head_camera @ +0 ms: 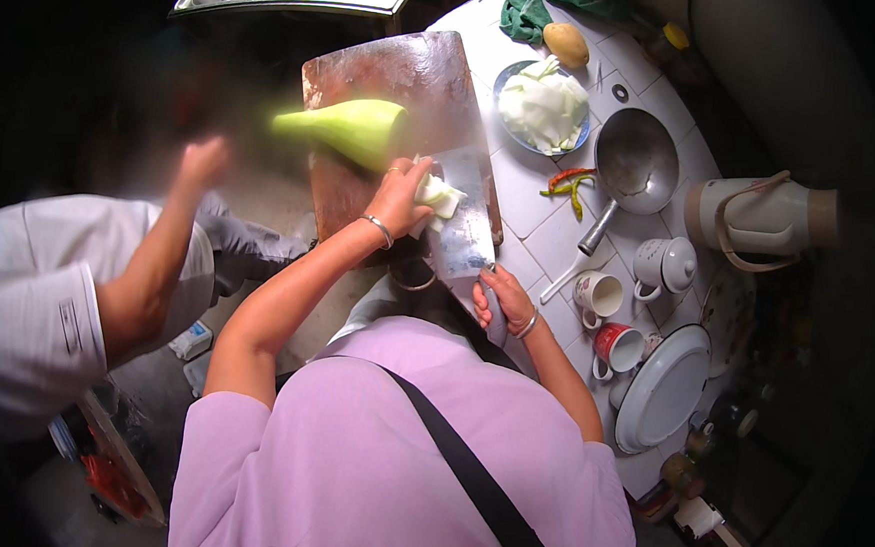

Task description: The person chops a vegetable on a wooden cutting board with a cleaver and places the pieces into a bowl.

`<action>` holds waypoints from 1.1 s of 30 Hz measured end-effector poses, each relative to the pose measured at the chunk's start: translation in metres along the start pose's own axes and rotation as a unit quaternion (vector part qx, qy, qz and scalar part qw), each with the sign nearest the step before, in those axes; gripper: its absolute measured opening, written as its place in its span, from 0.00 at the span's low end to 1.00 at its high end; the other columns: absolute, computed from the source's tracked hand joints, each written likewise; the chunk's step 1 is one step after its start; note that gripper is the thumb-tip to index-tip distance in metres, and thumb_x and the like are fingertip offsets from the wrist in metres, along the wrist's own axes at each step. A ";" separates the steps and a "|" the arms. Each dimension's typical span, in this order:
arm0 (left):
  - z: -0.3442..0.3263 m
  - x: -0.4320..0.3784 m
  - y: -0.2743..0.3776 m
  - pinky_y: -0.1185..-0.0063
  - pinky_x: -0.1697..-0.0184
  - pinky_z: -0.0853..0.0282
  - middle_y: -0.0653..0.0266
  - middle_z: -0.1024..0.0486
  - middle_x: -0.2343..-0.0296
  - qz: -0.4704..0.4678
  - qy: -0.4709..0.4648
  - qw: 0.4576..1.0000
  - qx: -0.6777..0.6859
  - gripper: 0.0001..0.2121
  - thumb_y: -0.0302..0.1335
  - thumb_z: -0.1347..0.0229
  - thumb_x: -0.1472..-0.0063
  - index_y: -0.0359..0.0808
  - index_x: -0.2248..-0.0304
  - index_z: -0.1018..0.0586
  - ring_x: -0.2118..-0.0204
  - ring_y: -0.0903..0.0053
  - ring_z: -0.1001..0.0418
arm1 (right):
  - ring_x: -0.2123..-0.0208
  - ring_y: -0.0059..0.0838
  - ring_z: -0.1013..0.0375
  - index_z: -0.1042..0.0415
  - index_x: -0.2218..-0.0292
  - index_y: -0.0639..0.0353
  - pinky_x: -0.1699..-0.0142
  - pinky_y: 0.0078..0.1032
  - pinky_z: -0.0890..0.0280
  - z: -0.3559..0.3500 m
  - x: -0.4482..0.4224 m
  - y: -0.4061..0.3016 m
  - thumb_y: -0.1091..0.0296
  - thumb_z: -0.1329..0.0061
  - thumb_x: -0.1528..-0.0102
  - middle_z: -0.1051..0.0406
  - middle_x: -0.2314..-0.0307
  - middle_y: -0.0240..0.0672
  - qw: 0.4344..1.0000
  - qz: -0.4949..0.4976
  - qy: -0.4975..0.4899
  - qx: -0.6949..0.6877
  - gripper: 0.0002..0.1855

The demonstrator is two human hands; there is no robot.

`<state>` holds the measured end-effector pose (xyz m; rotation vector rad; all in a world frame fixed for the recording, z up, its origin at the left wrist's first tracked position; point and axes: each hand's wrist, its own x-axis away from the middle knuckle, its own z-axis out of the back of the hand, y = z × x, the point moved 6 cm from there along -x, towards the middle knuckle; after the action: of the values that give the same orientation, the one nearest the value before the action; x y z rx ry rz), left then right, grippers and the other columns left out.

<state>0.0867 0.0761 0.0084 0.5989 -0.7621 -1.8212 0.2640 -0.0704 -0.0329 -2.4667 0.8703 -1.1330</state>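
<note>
My right hand [505, 299] grips the handle of a cleaver [464, 226], whose wide blade lies flat at the right edge of a worn wooden cutting board [390, 60]. White gourd slices [442, 196] rest on the blade, and my left hand [403, 196] holds them there with bent fingers. Part of the slices is hidden behind those fingers. The cut pale green gourd [356, 129] lies on the board beyond my left hand, its narrow end reaching past the board's left edge. A blue-rimmed bowl [501, 119] heaped with white slices [544, 103] stands right of the board.
On the white tiled counter [521, 196] are a potato [566, 44], chili peppers [569, 182], a wok [637, 162], a spoon [563, 277], mugs [598, 292] and an enamel basin [663, 389]. A thermos [749, 214] is farther right. Another person's arm [156, 271] is at left.
</note>
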 end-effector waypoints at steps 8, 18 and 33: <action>-0.009 -0.008 -0.004 0.78 0.63 0.33 0.57 0.41 0.61 0.036 -0.041 0.998 0.019 0.30 0.21 0.38 0.61 0.42 0.55 0.31 0.61 0.68 0.37 | 0.89 0.20 0.40 0.45 0.68 0.54 0.85 0.19 0.39 -0.009 0.010 -0.011 0.60 0.63 0.41 0.39 0.86 0.31 1.000 0.011 -0.004 -0.007 0.10; -0.026 -0.134 0.086 0.72 0.54 0.37 0.50 0.37 0.61 -0.118 -0.050 0.992 0.012 0.27 0.23 0.38 0.62 0.41 0.57 0.30 0.57 0.56 0.37 | 0.89 0.21 0.40 0.44 0.66 0.53 0.85 0.22 0.39 0.018 0.038 -0.109 0.60 0.64 0.41 0.39 0.84 0.31 0.988 0.138 0.063 -0.025 0.08; -0.071 -0.212 0.126 0.71 0.51 0.39 0.46 0.37 0.53 -0.117 -0.110 0.971 -0.180 0.27 0.19 0.45 0.53 0.40 0.51 0.34 0.55 0.54 0.37 | 0.90 0.18 0.39 0.43 0.67 0.52 0.86 0.20 0.40 0.047 0.011 -0.202 0.58 0.59 0.43 0.38 0.86 0.28 0.957 0.168 0.222 0.088 0.10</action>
<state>0.2883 0.2241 0.0642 0.2595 -0.4985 -2.2057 0.3870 0.0796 0.0409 -1.8551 1.1938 -1.5777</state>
